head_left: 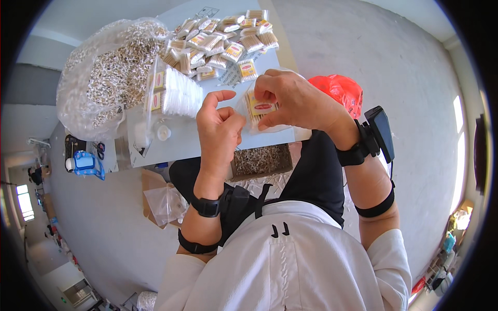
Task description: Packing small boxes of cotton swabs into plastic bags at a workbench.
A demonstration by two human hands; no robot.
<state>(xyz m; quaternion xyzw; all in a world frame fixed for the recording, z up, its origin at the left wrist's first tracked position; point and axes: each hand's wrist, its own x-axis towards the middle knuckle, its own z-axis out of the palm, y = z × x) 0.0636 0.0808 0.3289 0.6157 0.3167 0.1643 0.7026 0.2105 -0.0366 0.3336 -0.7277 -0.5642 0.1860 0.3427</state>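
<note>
My right hand [298, 101] has its thumb and bent fingers closed on a clear plastic bag [252, 122] at the table's near edge. Inside the bag is a cotton swab packet [261, 108] with a yellow label. Just left of it, my left hand [220, 124] is raised, its index finger bent and apart from the thumb. The other left fingers curl toward the palm, and nothing shows in them. To the left of that hand stands a clear bag of stacked cotton swab packets [181, 94]. Several loose swab packets [217, 44] lie heaped farther back.
A big clear sack of loose cotton swabs [122, 72] fills the table's left side. By it are a small white round container [164, 132] and a blue pouch [85, 165]. A red plastic bag [340, 93] is at the right. Below the edge sits a box of swabs [262, 160].
</note>
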